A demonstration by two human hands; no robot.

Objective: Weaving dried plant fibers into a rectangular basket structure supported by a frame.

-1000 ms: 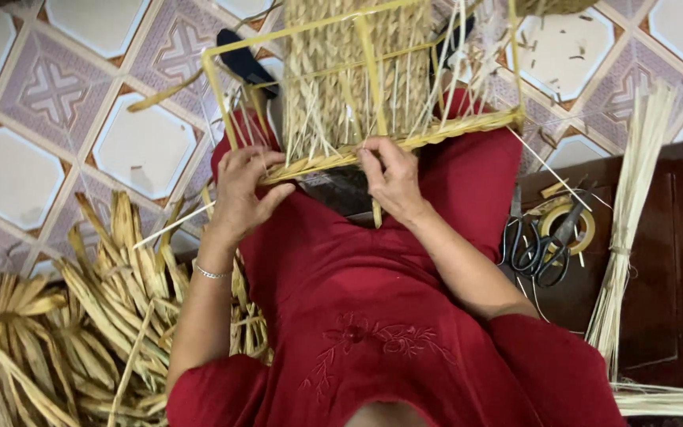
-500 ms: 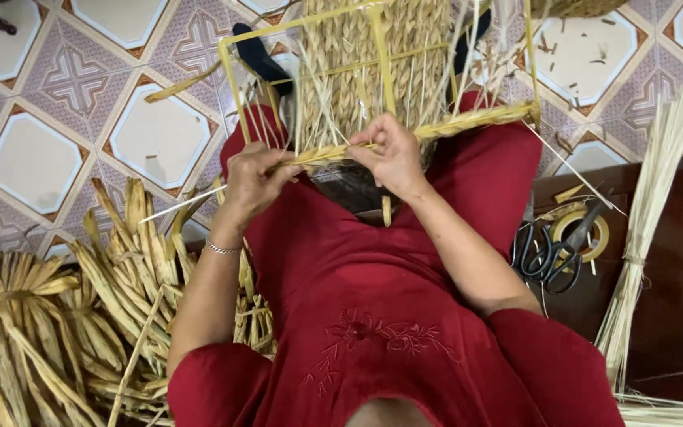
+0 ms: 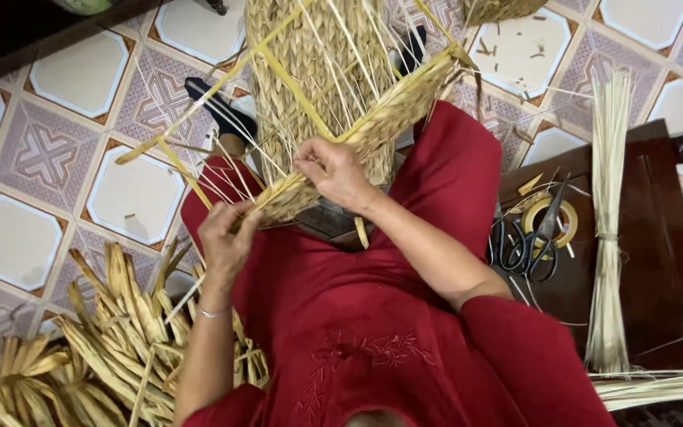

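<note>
A half-woven straw basket (image 3: pixel 318 71) on a yellow frame rests tilted on my lap, over my red dress. My left hand (image 3: pixel 227 237) grips the lower left end of the braided rim (image 3: pixel 393 111), with thin straw strands running past its fingers. My right hand (image 3: pixel 333 170) pinches the weave near the middle of that rim, fingers closed on the straw. Loose pale strands stick out of the weave around both hands.
Heaps of dried flat leaves (image 3: pixel 96 348) lie on the tiled floor at lower left. A dark wooden stool (image 3: pixel 650 253) at right carries black scissors (image 3: pixel 527 237), a tape roll (image 3: pixel 551 217) and a tied bundle of thin reeds (image 3: pixel 606 221).
The basket has tilted, its left end dropping and right end rising. My left hand went down and left with the rim; my right hand stays on the weave.
</note>
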